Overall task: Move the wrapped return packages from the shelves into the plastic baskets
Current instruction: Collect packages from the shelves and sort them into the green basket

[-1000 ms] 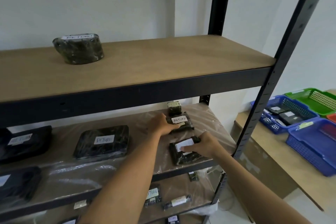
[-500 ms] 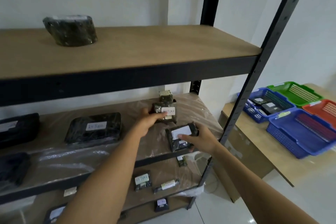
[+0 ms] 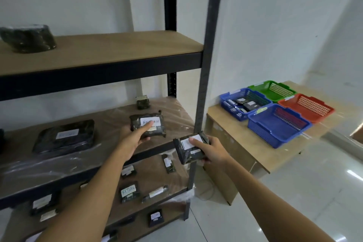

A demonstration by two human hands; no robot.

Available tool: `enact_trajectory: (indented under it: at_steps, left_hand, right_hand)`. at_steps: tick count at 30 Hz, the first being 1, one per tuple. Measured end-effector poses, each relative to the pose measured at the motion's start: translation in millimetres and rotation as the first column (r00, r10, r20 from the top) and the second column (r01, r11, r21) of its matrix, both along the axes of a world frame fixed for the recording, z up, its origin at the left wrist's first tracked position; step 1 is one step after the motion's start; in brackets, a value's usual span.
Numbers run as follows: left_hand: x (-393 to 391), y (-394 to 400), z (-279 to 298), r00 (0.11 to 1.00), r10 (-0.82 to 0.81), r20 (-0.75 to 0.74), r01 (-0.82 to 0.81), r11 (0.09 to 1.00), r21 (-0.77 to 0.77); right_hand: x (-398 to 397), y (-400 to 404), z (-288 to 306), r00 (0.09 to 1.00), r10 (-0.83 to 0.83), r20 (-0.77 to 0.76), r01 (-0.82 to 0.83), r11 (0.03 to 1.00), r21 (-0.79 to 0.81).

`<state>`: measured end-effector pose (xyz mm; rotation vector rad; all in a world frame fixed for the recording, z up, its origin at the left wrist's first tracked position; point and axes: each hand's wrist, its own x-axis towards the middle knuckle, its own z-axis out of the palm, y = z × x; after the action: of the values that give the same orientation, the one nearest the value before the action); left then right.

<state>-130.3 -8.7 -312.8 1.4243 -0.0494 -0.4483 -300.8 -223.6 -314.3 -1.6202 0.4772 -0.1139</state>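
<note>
My left hand (image 3: 131,139) grips a dark wrapped package with a white RETURN label (image 3: 149,125), lifted just above the middle shelf (image 3: 110,155), thumb across the label. My right hand (image 3: 211,150) holds a second dark wrapped package (image 3: 188,150) with a white label, out past the shelf's front edge, thumb on top. Four plastic baskets stand on a low table at the right: a near blue basket (image 3: 275,125), a far blue basket (image 3: 231,102) with several packages inside, a green basket (image 3: 272,89) and a red basket (image 3: 306,107).
More wrapped packages lie on the shelves: a large one (image 3: 64,138) on the middle shelf, a small one (image 3: 143,102) at its back, one on the top shelf (image 3: 29,38), several on the lower shelves (image 3: 129,192). A black shelf post (image 3: 208,65) stands between shelves and table (image 3: 245,143).
Both hands lifted their packages off the middle shelf and drew them back toward me. My view swung right, bringing the baskets and table more into view.
</note>
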Motion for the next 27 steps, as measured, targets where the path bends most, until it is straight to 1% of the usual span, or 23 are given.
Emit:
enact_trajectory:
  at_steps: [3,7,12,16,21,24,27]
  left_hand:
    - [-45.4,-23.0,4.9,1.000,-0.002,0.031,0.002,1.000,-0.006]
    - [-116.3,-75.7,4.3,1.000,-0.025,-0.016,0.025,1.000,0.000]
    - [-203.1,-180.2,7.3,0.995,-0.104,-0.001,0.104,0.995,-0.014]
    - [-254.7,-267.9,15.4,0.977,-0.212,0.014,0.212,0.977,-0.030]
    - [-288.1,-376.4,20.4,0.949,-0.312,0.039,0.314,0.949,-0.043]
    - [-293.7,-443.3,12.3,0.930,-0.362,0.062,0.365,0.929,-0.053]
    - [-288.3,-514.7,-0.3,0.927,-0.368,0.073,0.372,0.927,-0.052]
  right_hand:
    - [-49.9,-26.5,4.6,0.999,-0.036,0.034,0.036,0.999,0.005]
    - [-128.2,-72.0,6.7,0.997,-0.045,0.068,0.046,0.999,-0.016]
    - [-218.2,-141.9,7.2,0.987,-0.157,0.027,0.158,0.983,-0.092]
    - [-281.4,-199.4,11.9,0.973,-0.224,0.056,0.229,0.968,-0.106]
    - [-332.4,-284.5,11.7,0.941,-0.330,0.075,0.338,0.930,-0.145]
    - [-345.5,-343.1,8.7,0.929,-0.362,0.081,0.370,0.917,-0.148]
    - [-345.8,-407.3,5.8,0.928,-0.365,0.077,0.373,0.914,-0.158]
